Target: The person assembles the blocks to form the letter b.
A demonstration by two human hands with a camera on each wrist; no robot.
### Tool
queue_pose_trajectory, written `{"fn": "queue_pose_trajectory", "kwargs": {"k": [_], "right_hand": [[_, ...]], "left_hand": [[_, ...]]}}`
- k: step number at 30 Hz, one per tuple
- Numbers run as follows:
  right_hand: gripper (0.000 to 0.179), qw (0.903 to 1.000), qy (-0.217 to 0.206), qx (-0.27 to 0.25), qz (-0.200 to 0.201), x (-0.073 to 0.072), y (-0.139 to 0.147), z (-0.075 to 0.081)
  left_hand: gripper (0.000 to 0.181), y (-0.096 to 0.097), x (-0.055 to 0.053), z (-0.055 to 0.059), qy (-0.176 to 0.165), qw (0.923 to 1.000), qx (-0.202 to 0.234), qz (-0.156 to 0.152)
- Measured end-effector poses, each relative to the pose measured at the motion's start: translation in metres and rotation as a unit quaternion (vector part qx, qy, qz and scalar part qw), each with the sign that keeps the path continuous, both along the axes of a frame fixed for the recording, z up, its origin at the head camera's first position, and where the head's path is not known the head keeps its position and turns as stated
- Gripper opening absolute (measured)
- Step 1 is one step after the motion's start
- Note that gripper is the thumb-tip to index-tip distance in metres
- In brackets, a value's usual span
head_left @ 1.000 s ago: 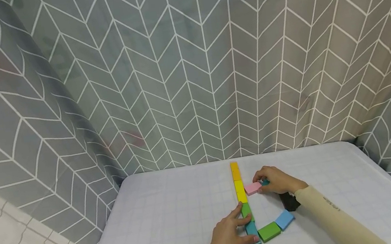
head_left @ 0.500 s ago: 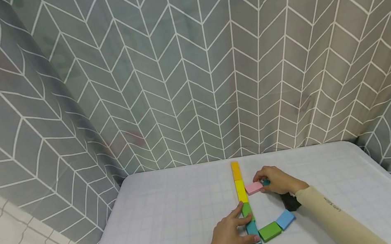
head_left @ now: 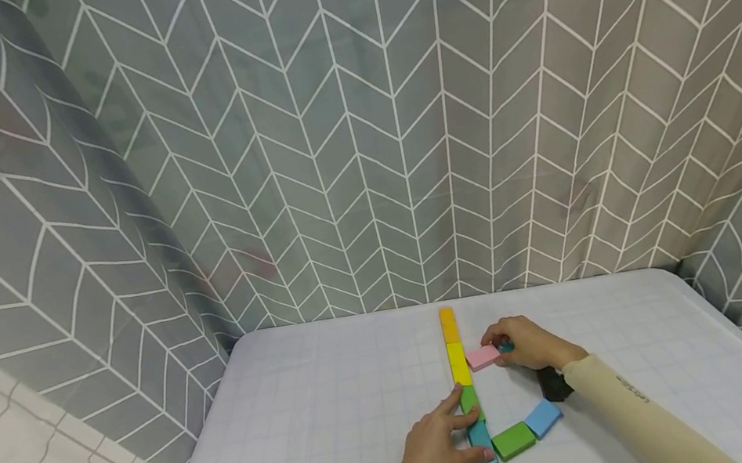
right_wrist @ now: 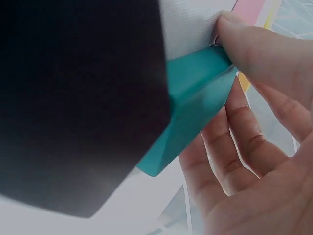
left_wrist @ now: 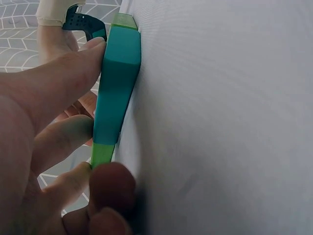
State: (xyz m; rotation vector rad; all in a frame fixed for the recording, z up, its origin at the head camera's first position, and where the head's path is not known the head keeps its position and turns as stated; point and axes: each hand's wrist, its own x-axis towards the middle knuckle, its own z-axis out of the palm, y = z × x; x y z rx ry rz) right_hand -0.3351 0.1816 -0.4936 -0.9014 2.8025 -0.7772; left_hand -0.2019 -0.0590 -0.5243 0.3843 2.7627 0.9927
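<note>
A column of flat blocks runs away from me in the head view: a teal block [head_left: 480, 436] nearest, then a green block [head_left: 469, 401], a yellow block [head_left: 458, 364] and an orange block [head_left: 449, 325]. My left hand [head_left: 436, 441] rests on the near part, its spread fingers and thumb touching the teal and green blocks. My right hand [head_left: 527, 342] pinches another teal block [right_wrist: 195, 105] beside a pink block [head_left: 483, 357]. That pink block lies against the yellow one's right side. The hand hides much of the held block in the head view.
A second green block [head_left: 514, 441] and a light blue block [head_left: 543, 418] slant off to the right of the column's near end. A black wrist device [head_left: 555, 384] sits below my right wrist. Patterned curtains [head_left: 359, 146] stand behind the white table [head_left: 311, 414].
Both hands stay nearly in place. The right hand keeps the teal block at the pink block's end, and the blocks show no clear movement.
</note>
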Motion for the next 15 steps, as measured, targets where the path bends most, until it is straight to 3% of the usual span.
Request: {"fn": "queue_pose_trajectory", "kwargs": {"k": [15], "right_hand": [[0.031,0.9997,0.016,-0.008,0.019,-0.0019,0.0005,-0.0026]], "left_hand": [[0.063,-0.0014,-0.0002,-0.0025,0.001,1.0000,0.000,0.003]]}}
